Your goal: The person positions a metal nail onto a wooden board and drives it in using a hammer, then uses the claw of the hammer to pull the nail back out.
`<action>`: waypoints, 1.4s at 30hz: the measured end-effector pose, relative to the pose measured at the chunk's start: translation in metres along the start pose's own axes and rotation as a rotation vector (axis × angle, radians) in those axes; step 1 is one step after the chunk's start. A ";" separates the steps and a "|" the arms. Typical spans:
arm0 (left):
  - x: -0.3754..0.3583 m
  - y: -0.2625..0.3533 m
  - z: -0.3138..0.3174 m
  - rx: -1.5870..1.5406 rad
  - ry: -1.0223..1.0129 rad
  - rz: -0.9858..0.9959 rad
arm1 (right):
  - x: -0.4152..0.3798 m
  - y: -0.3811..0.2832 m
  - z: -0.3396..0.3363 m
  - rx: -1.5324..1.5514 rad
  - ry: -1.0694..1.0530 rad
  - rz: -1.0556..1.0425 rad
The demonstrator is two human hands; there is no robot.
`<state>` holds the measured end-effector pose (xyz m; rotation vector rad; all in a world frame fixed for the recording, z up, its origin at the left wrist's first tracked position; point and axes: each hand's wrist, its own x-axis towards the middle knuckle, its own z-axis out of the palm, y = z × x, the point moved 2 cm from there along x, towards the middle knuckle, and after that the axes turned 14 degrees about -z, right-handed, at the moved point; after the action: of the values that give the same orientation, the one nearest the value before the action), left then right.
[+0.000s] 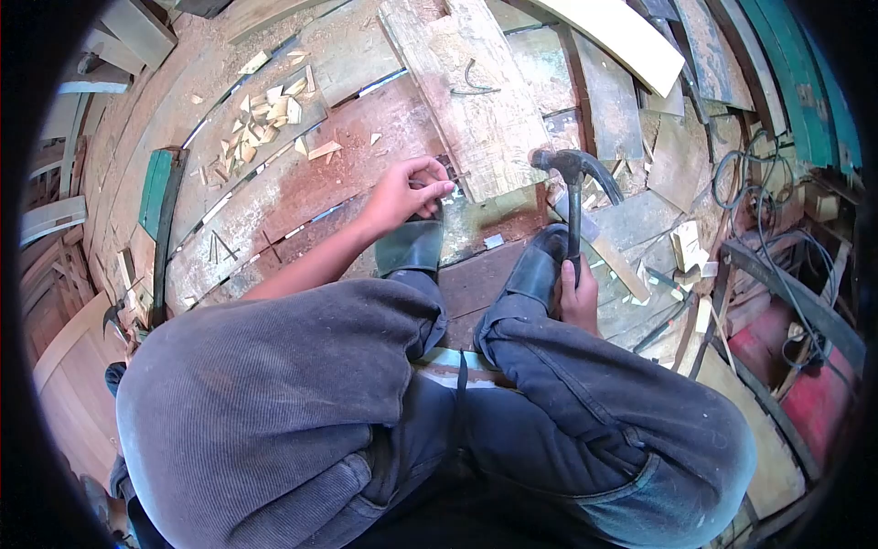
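My right hand is wrapped round the handle of a claw hammer. The hammer stands upright in view beside my right shoe, its head over the near right corner of a pale wooden plank. My left hand is closed in a pinch above my left shoe, close to the plank's near left edge. A small dark bit shows by its fingertips, too small to name. Two thin bent dark pieces, like wire or nails, lie on the plank.
Wood chips are scattered on the board floor at upper left. Several long nails lie left of my arm. A green-painted block stands at far left. Cable coils at right, near a red object. A pale curved board lies at upper right.
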<state>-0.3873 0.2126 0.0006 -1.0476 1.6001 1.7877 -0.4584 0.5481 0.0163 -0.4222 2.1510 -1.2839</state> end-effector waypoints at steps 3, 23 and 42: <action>0.002 -0.002 -0.008 0.091 0.059 0.113 | 0.001 0.003 0.002 0.001 0.025 -0.080; 0.000 0.011 0.000 0.324 0.061 0.242 | 0.002 -0.002 0.002 0.070 0.031 -0.043; 0.014 0.000 -0.002 -0.016 -0.005 0.150 | 0.002 -0.001 0.002 0.078 0.031 -0.033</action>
<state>-0.3951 0.2087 -0.0106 -0.9516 1.7031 1.9011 -0.4587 0.5457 0.0160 -0.4093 2.1195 -1.3969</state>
